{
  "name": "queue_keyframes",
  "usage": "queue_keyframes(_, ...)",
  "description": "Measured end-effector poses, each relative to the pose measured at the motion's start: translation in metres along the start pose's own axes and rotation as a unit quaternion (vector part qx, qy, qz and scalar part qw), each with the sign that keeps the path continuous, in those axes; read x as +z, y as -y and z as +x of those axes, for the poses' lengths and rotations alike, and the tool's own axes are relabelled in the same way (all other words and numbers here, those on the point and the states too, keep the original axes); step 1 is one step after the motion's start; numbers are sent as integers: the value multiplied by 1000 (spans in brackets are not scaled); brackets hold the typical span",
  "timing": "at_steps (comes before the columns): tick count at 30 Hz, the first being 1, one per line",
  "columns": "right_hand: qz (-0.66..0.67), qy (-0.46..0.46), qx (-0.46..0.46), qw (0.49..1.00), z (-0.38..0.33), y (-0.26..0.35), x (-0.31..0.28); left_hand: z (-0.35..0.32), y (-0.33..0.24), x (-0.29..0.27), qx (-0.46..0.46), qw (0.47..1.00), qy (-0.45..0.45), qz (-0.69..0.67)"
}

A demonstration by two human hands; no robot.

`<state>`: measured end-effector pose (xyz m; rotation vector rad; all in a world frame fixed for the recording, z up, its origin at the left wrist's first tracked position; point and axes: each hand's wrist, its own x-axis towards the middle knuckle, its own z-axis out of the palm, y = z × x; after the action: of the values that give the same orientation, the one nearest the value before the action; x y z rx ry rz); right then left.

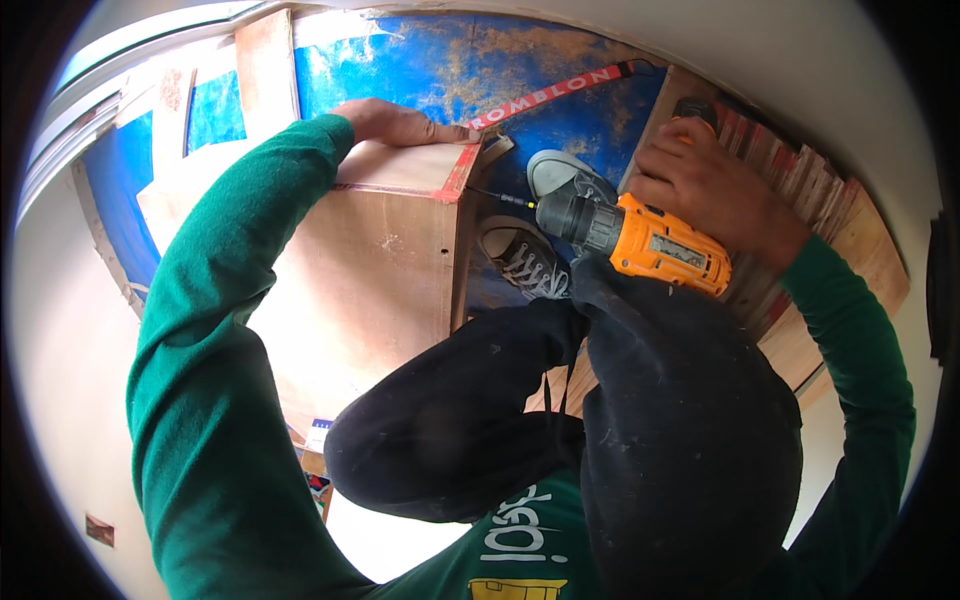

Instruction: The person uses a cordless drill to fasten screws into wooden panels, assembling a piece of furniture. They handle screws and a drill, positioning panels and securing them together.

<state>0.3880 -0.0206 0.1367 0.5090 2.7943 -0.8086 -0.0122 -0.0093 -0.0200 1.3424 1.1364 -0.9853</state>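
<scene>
A plywood box (pixel 370 260) with red-marked edges at its upper right corner stands left of my legs. My left hand (pixel 395 124) grips the far edge of its top, the fingertips close to that corner and partly hidden. My right hand (pixel 690 175) is wrapped round the handle of an orange and black cordless drill (pixel 672 252). The drill lies level, chuck to the left, just above my knee. From the chuck a thin bit (pixel 500 197) points at the box's right side near the corner; whether its tip touches the wood I cannot tell.
Past the box a blue, dusty sheet (pixel 400 60) covers the floor, with a red strap (pixel 550 95) lying on it. My sneakers (pixel 525 258) are close beside the box. At right, a wooden shelf (pixel 865 235) holds a row of books or cases (pixel 790 175). Wood strips (pixel 268 70) lie far left.
</scene>
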Motion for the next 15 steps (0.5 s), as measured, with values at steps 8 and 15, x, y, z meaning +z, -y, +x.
queue_keyframes(8,8,-2,3,1000,5,0,-2,9,6,5,33,998,21,-55)
queue_keyframes(15,-5,-25,-14,1000,13,-3,-3,8,7,0,24,995,82,-52)
